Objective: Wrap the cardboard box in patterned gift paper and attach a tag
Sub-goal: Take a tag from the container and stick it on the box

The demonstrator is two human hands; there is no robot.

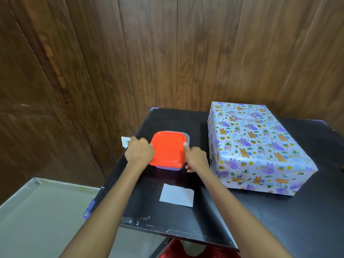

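The box (258,146), wrapped all over in pale paper printed with purple and orange animals, lies on the right of the black table (279,211). A square plastic container with an orange lid (168,148) stands to its left. My left hand (138,150) grips the container's left edge and my right hand (195,158) grips its right edge, thumb on the lid's rim. A white paper slip (176,195) lies flat on the table just in front of the container.
A wood-panelled wall (167,53) rises right behind the table. A small white piece (125,141) sticks out past the table's left edge. Grey floor (46,220) lies at lower left, something red (186,250) under the table's front edge.
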